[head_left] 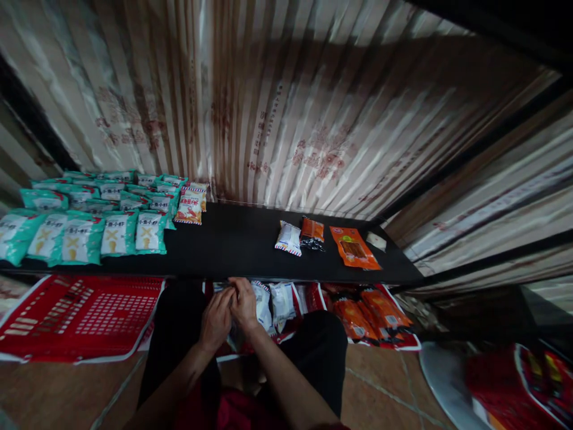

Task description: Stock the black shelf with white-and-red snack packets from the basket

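My left hand (217, 315) and my right hand (244, 304) meet between my knees, just under the front edge of a black shelf (237, 242). The fingers of both hands are curled together at the tips, and what they hold is hidden. Below them a dark, shiny patch, perhaps plastic film, is too dim to name. Right beside my right hand, white snack packets (282, 303) lie in a red basket (298, 292). On the shelf's left stand rows of teal-and-white snack packets (80, 236), with a few orange-and-white packets (190, 204) at their right end.
Toward the shelf's right lie a white packet (289, 237), an orange-black packet (312, 233), a flat orange packet (354, 248) and a small white item (376, 240). Below stand a red basket (147, 292) and one with orange packets (358, 316). Striped sheeting (268, 119) hangs behind.
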`<state>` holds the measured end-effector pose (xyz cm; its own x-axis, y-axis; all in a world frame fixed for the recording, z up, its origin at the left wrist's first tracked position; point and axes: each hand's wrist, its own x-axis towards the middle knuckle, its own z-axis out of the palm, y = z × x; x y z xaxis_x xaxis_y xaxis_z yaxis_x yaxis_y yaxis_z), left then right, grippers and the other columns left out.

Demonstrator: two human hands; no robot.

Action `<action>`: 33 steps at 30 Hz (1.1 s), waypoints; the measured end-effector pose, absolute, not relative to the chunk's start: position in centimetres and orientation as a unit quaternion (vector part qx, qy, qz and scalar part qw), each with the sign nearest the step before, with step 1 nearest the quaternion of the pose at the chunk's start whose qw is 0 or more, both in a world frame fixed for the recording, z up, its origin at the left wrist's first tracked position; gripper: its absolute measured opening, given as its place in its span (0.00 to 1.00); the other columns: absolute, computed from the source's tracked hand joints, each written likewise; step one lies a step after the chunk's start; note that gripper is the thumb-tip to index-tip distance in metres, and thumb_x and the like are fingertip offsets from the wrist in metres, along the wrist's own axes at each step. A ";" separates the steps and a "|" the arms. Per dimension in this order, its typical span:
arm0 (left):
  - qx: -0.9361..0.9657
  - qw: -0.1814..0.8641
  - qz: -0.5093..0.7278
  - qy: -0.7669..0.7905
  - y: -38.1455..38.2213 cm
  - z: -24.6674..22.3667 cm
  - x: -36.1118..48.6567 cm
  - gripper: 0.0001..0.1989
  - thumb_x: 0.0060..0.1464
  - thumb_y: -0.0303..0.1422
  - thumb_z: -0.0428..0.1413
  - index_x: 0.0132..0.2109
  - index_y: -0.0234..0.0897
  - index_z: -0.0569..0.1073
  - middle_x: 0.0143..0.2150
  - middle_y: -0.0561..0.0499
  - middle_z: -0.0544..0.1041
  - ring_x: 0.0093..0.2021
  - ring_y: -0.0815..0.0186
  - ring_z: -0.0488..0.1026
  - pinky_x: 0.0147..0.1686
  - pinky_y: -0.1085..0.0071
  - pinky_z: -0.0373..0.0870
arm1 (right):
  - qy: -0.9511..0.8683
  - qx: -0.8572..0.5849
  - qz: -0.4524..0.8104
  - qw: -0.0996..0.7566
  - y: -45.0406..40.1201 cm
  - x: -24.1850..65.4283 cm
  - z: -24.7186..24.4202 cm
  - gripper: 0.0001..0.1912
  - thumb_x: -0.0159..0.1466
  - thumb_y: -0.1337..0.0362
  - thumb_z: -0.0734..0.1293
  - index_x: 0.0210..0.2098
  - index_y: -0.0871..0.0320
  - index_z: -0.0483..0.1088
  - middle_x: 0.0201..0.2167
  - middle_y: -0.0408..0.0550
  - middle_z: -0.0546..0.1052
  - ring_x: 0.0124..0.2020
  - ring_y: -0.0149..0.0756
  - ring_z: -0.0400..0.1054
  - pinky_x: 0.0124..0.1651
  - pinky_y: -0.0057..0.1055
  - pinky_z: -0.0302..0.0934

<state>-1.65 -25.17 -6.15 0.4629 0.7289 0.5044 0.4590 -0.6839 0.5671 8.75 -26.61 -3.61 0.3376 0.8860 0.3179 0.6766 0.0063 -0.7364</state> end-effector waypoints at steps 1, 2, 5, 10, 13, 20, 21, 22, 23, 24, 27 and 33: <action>0.841 0.176 0.363 0.361 -25.8 -6.6 -1.8 0.20 0.56 0.24 0.39 0.51 0.33 0.68 0.48 0.42 0.74 0.50 0.62 0.70 0.52 0.63 0.68 | -0.557 -0.699 0.126 0.431 -27.3 8.6 -4.2 0.18 0.56 0.75 0.55 0.41 0.59 0.71 0.38 0.51 0.74 0.43 0.37 0.66 0.50 0.35 0.61; 0.844 0.170 0.347 0.371 -26.3 -7.1 -2.0 0.20 0.56 0.24 0.39 0.51 0.32 0.69 0.48 0.42 0.74 0.51 0.60 0.69 0.53 0.61 0.67 | -0.553 -0.702 0.133 0.427 -27.8 8.4 -4.8 0.18 0.56 0.75 0.55 0.41 0.60 0.70 0.37 0.52 0.74 0.42 0.37 0.66 0.49 0.35 0.62; 0.837 0.153 0.297 0.433 -27.2 -8.8 -2.1 0.19 0.54 0.24 0.41 0.50 0.28 0.70 0.53 0.37 0.70 0.58 0.53 0.63 0.56 0.55 0.63 | -0.541 -0.723 0.144 0.404 -28.7 8.1 -6.1 0.17 0.58 0.74 0.54 0.42 0.63 0.69 0.38 0.54 0.73 0.42 0.37 0.67 0.50 0.35 0.62; 0.819 0.179 0.247 0.487 -27.6 -11.2 -2.0 0.20 0.52 0.23 0.43 0.51 0.26 0.68 0.59 0.34 0.64 0.62 0.51 0.56 0.58 0.53 0.59 | -0.508 -0.764 0.162 0.364 -29.0 7.9 -7.0 0.19 0.58 0.73 0.55 0.47 0.65 0.68 0.42 0.58 0.73 0.46 0.40 0.67 0.52 0.37 0.60; 0.812 0.191 0.249 0.492 -27.7 -12.1 -2.0 0.21 0.52 0.23 0.44 0.53 0.27 0.67 0.59 0.34 0.63 0.62 0.51 0.57 0.57 0.51 0.60 | -0.493 -0.777 0.191 0.341 -29.1 7.8 -7.6 0.22 0.58 0.73 0.56 0.50 0.71 0.66 0.45 0.63 0.72 0.50 0.43 0.66 0.54 0.38 0.59; 0.809 0.210 0.272 0.477 -27.6 -13.2 -2.5 0.22 0.51 0.25 0.45 0.54 0.30 0.65 0.61 0.36 0.62 0.63 0.51 0.55 0.57 0.49 0.59 | -0.418 -0.795 0.276 0.342 -29.5 7.6 -9.0 0.24 0.58 0.71 0.58 0.55 0.66 0.62 0.50 0.61 0.72 0.50 0.43 0.68 0.55 0.38 0.58; 0.809 0.211 0.277 0.473 -27.6 -13.3 -2.5 0.22 0.51 0.25 0.45 0.55 0.30 0.64 0.61 0.35 0.61 0.63 0.51 0.55 0.58 0.50 0.58 | -0.411 -0.796 0.283 0.343 -29.5 7.6 -9.1 0.25 0.59 0.71 0.58 0.56 0.67 0.61 0.49 0.61 0.72 0.50 0.43 0.68 0.54 0.38 0.59; 0.808 0.214 0.282 0.471 -27.5 -13.4 -2.6 0.22 0.51 0.26 0.45 0.55 0.30 0.64 0.61 0.35 0.61 0.63 0.51 0.55 0.58 0.50 0.58 | -0.404 -0.797 0.289 0.345 -29.5 7.7 -9.2 0.25 0.59 0.70 0.58 0.56 0.67 0.61 0.49 0.62 0.72 0.49 0.43 0.69 0.54 0.38 0.59; 0.807 0.218 0.285 0.469 -27.5 -13.5 -2.6 0.23 0.52 0.26 0.45 0.55 0.30 0.63 0.61 0.36 0.61 0.63 0.51 0.55 0.58 0.50 0.58 | -0.394 -0.798 0.293 0.349 -29.5 7.7 -9.3 0.24 0.59 0.69 0.58 0.55 0.67 0.62 0.48 0.61 0.73 0.49 0.42 0.69 0.54 0.38 0.59; 0.805 0.223 0.288 0.469 -27.4 -13.5 -2.6 0.23 0.52 0.27 0.45 0.56 0.30 0.63 0.61 0.36 0.61 0.63 0.52 0.55 0.58 0.50 0.58 | -0.384 -0.800 0.297 0.354 -29.5 7.8 -9.4 0.24 0.59 0.68 0.59 0.55 0.66 0.62 0.48 0.60 0.74 0.49 0.42 0.69 0.53 0.37 0.59; 0.794 0.244 0.293 0.474 -27.3 -13.4 -2.6 0.22 0.54 0.28 0.44 0.56 0.32 0.63 0.60 0.38 0.62 0.62 0.53 0.56 0.58 0.50 0.58 | -0.351 -0.803 0.309 0.369 -29.4 8.0 -9.5 0.22 0.58 0.66 0.60 0.52 0.62 0.65 0.42 0.55 0.76 0.45 0.40 0.71 0.50 0.36 0.61; 0.770 0.269 0.302 0.494 -27.0 -12.6 -2.8 0.20 0.56 0.29 0.41 0.53 0.31 0.66 0.59 0.38 0.64 0.59 0.55 0.61 0.57 0.52 0.60 | -0.288 -0.791 0.363 0.399 -29.3 8.5 -9.5 0.19 0.57 0.64 0.64 0.48 0.60 0.69 0.30 0.47 0.77 0.33 0.35 0.72 0.42 0.33 0.64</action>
<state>-2.83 -27.05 -12.58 0.3299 0.9229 0.1985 0.5980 -0.3671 0.7125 8.46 -29.26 -9.47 0.5704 0.7459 -0.3439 0.1671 -0.5154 -0.8405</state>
